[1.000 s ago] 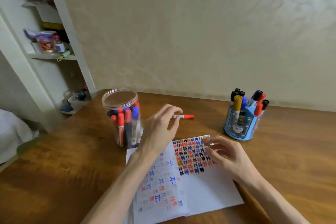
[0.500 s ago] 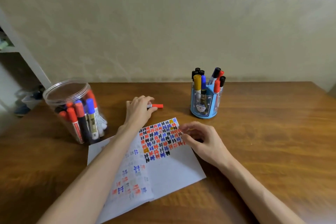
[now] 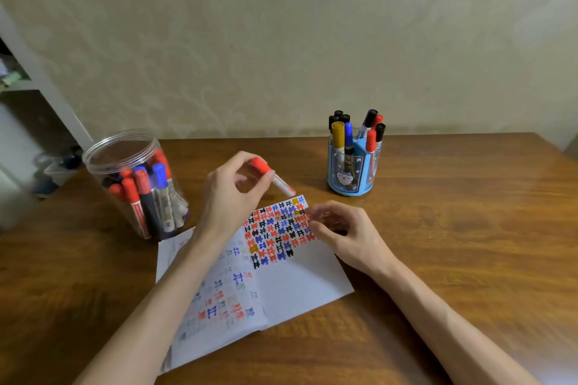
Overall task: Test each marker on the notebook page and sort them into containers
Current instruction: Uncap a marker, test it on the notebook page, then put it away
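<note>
We see a marker (image 3: 272, 176) with a red cap and white barrel above a white notebook page (image 3: 300, 278). The page is crowded with rows of small red, blue and black marks, a few of them yellow. The facing page (image 3: 219, 294) shows paler red, blue and grey marks. In the clear jar (image 3: 131, 197) we count red, blue and black jar caps (image 3: 139, 180). The holder (image 3: 350, 178) is light blue with a white cartoon face, its holder caps (image 3: 337, 131) yellow, blue, black and red. The table (image 3: 453, 228) is warm brown wood grain and the wall (image 3: 281, 40) cream with a faint scroll pattern.

Dim, soft indoor light; wide-angle bending and blur toward the edges.
</note>
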`<state>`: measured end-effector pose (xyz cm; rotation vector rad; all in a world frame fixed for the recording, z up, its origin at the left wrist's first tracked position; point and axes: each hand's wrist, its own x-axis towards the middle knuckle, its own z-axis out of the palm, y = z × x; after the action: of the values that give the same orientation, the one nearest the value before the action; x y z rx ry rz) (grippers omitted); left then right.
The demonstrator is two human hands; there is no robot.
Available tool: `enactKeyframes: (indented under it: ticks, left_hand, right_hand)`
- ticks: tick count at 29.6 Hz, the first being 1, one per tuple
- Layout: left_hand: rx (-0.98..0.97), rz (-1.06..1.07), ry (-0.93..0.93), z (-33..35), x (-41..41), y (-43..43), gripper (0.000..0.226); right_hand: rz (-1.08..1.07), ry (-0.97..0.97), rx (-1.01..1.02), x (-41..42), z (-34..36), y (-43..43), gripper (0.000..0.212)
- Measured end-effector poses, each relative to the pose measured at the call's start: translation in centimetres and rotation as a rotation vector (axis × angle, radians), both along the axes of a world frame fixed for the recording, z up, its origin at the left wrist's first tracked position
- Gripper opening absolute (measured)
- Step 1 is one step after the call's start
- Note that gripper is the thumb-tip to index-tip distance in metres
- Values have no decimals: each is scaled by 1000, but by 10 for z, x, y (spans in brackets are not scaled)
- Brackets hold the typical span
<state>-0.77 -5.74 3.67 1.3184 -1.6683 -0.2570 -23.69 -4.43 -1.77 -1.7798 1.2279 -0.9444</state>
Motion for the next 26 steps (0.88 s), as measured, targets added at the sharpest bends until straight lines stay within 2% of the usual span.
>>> enactKeyframes:
  ticks: [4, 7, 10, 12, 15, 20, 26]
  left_hand:
    - [292, -96, 221, -7, -2, 28, 17]
    - [434, -176, 207, -17, -4, 38, 21]
    - [464, -191, 144, -23, -7, 44, 27]
    - [451, -236, 127, -23, -10, 47, 27]
    - [447, -291, 128, -25, -15, 53, 29]
    - [416, -257, 17, -27, -15, 58, 14]
    - [515, -359, 83, -21, -10, 57, 11]
  right_hand:
    - [6, -32, 28, 6, 4, 8, 39]
    - [3, -196, 57, 8, 8, 16, 34]
    - [-15, -365, 110, 12, 13, 20, 29]
    - [5, -397, 91, 16, 14, 23, 26]
    - [35, -383, 52, 20, 11, 26, 24]
    - [47, -332, 12, 21, 14, 27, 23]
    - [107, -312, -34, 19, 18, 30, 21]
